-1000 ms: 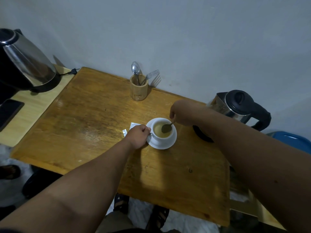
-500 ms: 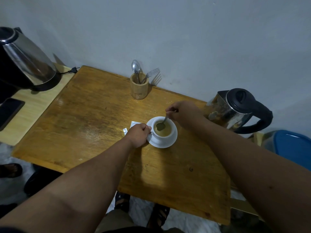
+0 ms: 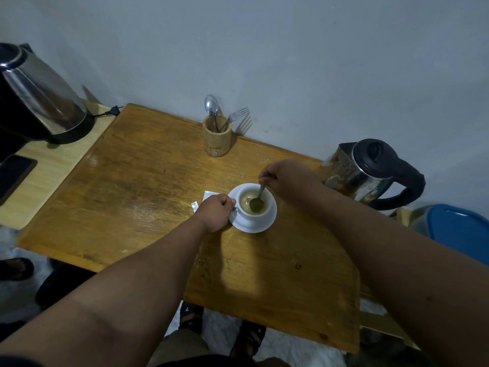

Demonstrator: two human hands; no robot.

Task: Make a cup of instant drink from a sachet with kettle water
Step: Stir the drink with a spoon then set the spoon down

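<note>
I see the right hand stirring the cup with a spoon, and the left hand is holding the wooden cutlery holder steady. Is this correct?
Not quite. In the head view the left hand holds the white cup by its handle side, not the wooden cutlery holder, which stands untouched near the wall. The rest is correct: the right hand stirs the cup with a spoon.

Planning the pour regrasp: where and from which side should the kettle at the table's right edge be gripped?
Grip the kettle by its black loop handle, coming from the right. The handle juts out to the right, away from the table, with an open gap for fingers; the spout faces left, toward the cup. The steel body offers no hold.
</note>
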